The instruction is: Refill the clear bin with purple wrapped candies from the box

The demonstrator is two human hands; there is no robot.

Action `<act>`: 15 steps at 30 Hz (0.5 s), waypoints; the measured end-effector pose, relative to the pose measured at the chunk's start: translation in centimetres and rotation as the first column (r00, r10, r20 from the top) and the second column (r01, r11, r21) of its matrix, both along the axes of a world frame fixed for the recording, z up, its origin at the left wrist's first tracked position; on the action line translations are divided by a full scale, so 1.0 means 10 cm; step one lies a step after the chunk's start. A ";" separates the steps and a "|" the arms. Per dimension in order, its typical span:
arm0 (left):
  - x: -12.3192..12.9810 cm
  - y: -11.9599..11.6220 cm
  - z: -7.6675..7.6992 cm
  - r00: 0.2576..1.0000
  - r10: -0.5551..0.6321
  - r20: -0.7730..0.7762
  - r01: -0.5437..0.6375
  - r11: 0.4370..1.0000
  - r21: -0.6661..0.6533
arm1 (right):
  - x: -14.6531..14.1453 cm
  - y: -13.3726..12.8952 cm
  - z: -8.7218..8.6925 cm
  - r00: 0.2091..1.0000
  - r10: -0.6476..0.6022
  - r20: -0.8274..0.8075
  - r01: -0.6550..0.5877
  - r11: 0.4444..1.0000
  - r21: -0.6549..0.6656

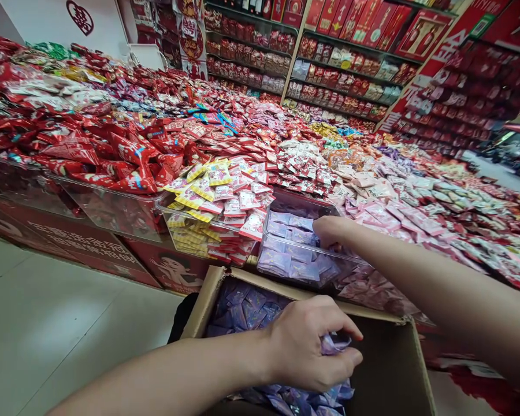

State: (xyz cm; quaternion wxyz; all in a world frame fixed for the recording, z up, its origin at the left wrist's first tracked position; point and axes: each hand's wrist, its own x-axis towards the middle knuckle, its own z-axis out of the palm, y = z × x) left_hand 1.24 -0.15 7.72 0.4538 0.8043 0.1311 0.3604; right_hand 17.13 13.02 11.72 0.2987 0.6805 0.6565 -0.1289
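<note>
Above an open cardboard box [394, 319], my left hand [314, 341] has its fingers curled round a small purple packet [334, 344]. Many like packets [247, 309] lie inside the box, mostly toward its left side. My right hand [329, 231] reaches into a clear plastic bin [303, 202] behind the box. Rows of light purple packets [286, 242] fill the lower part of that bin. The right fingers are bent down at its right side, beside the packets; their tips and anything between them are hidden.
Left of the bin, another clear bin [199, 245] is heaped with yellow, white and pink packets [229, 190]. Red packets [125, 150] are piled farther left. Pink packets [398, 219] lie to the right. Stocked shelves [299, 55] stand behind; tiled floor [65, 329] shows at the lower left.
</note>
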 end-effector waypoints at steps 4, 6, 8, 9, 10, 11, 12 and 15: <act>0.01 0.00 -0.01 1.000 -0.002 -0.020 0.003 1.000 0.025 | -0.02 0.00 0.02 0.996 -0.060 0.061 0.068 0.988 -0.136; 0.01 0.00 -0.02 0.999 -0.006 -0.037 0.007 0.999 0.035 | -0.01 0.01 0.01 0.996 -0.053 0.077 0.060 0.993 -0.100; 0.01 0.00 -0.03 0.999 -0.011 -0.046 0.014 0.999 0.052 | 0.01 0.03 0.01 0.995 0.002 0.102 0.002 0.999 -0.041; 0.01 0.00 -0.04 0.999 -0.012 -0.051 0.015 0.998 0.062 | 0.02 0.05 0.01 0.993 0.046 0.109 -0.046 0.999 -0.004; 0.01 -0.01 -0.04 0.998 -0.012 -0.056 0.016 0.997 0.071 | 0.02 0.05 0.01 0.989 0.096 0.112 -0.100 0.995 0.028; 0.02 -0.01 -0.05 0.998 -0.012 -0.060 0.016 0.997 0.079 | 0.02 0.06 0.01 0.984 0.144 0.106 -0.150 0.988 0.045; 0.02 -0.01 -0.05 0.998 -0.011 -0.064 0.016 0.996 0.085 | 0.01 0.06 0.02 0.978 0.182 0.097 -0.187 0.982 0.040; 0.02 -0.01 -0.05 0.997 -0.021 -0.072 0.028 0.995 0.099 | -0.03 0.03 0.02 0.972 0.226 0.067 -0.221 0.973 -0.068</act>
